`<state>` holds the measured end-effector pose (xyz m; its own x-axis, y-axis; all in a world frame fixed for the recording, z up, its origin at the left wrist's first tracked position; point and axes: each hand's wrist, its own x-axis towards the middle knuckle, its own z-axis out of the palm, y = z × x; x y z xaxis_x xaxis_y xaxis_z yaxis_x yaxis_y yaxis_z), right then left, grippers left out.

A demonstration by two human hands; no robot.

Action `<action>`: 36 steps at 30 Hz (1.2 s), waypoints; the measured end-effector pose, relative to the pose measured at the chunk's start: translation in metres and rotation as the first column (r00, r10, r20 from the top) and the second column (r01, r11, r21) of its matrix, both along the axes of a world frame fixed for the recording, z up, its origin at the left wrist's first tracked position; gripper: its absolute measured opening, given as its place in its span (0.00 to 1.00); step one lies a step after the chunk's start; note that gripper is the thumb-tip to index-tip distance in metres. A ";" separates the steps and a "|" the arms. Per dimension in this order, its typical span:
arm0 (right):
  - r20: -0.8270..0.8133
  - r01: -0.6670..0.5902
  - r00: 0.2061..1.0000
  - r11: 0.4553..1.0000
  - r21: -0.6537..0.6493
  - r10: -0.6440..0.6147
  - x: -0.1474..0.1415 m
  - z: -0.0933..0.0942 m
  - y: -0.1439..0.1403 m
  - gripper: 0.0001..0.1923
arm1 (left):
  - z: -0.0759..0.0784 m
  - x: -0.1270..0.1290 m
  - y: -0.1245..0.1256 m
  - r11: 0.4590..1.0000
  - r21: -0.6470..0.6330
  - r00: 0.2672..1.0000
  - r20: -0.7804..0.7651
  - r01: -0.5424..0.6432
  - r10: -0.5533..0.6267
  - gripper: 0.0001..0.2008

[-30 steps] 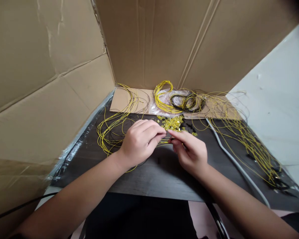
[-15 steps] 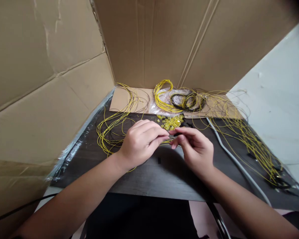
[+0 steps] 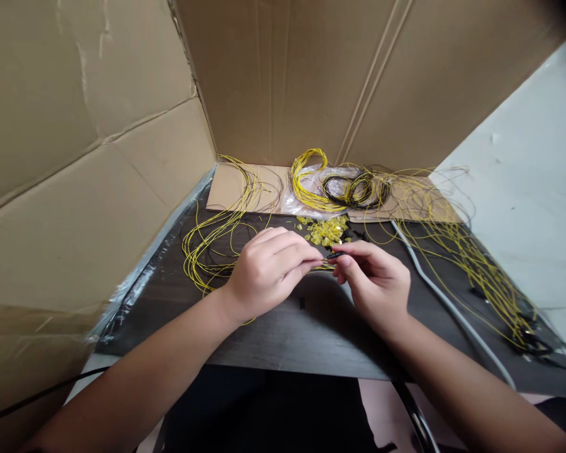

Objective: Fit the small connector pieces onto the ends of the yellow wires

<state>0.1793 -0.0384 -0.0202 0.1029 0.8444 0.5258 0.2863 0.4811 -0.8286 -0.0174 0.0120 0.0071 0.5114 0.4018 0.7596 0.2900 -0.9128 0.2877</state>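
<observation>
My left hand (image 3: pixel 276 267) is closed in a pinch at the middle of the dark work surface, its fingertips on the end of a thin wire. Facing it, my right hand (image 3: pixel 375 277) pinches a small black connector (image 3: pixel 336 255) between thumb and forefinger. The connector points at the left fingertips with a narrow gap between. Yellow wires (image 3: pixel 323 267) run behind and below the fingers. Just beyond the hands lies a pile of small clear-yellow plastic pieces (image 3: pixel 327 231), with some black parts beside it.
Loose yellow wires (image 3: pixel 195 251) spread at the left. A yellow coil (image 3: pixel 306 189) and a black coil (image 3: pixel 358 190) lie at the back on cardboard and plastic. Many yellow wires with black ends (image 3: pixel 500 289) cover the right side. A grey cable (image 3: pixel 434 289) crosses there. Cardboard walls (image 3: pixel 302 82) enclose the back and left.
My right hand has moved slightly to the right, away from the left fingertips, and the black connector in it shows more plainly. My left hand has hardly moved.
</observation>
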 end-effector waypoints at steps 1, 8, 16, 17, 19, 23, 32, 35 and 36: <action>0.020 0.005 1.000 1.000 0.003 -0.005 0.001 0.000 0.000 0.06 | 0.000 0.000 0.000 1.000 0.004 1.000 -0.005 -0.002 0.002 0.02; 0.075 -0.043 0.996 0.999 0.012 0.042 0.006 0.001 0.002 0.05 | -0.001 -0.001 0.002 0.999 0.037 1.000 -0.030 0.000 0.001 0.03; 0.041 -0.143 0.988 0.977 -0.158 0.151 0.009 0.009 0.007 0.15 | 0.000 -0.001 0.000 0.999 0.033 0.995 -0.096 0.038 -0.035 0.03; 0.042 -0.131 0.989 0.977 -0.169 0.140 0.010 0.010 0.007 0.16 | 0.000 -0.001 0.000 0.999 0.032 0.994 -0.100 0.043 -0.039 0.03; 0.029 -0.116 0.992 0.975 -0.192 0.124 0.011 0.011 0.008 0.17 | 0.000 -0.001 0.001 0.998 0.031 0.994 -0.104 0.048 -0.045 0.03; -0.003 -0.159 0.987 0.958 -0.237 0.163 0.013 0.013 0.010 0.18 | -0.001 -0.001 0.002 0.998 0.036 0.993 -0.110 0.049 -0.045 0.03; -0.081 -0.265 0.964 0.919 -0.293 0.252 0.014 0.011 0.013 0.17 | 0.000 -0.001 0.000 0.998 0.014 0.991 -0.119 0.056 -0.053 0.03; -0.104 -0.267 0.963 0.919 -0.290 0.248 0.015 0.011 0.014 0.17 | 0.001 -0.001 0.001 0.998 0.009 0.991 -0.119 0.059 -0.058 0.03; -0.108 -0.265 0.964 0.919 -0.291 0.244 0.015 0.011 0.014 0.17 | 0.001 -0.002 0.001 0.998 0.013 0.991 -0.119 0.058 -0.056 0.03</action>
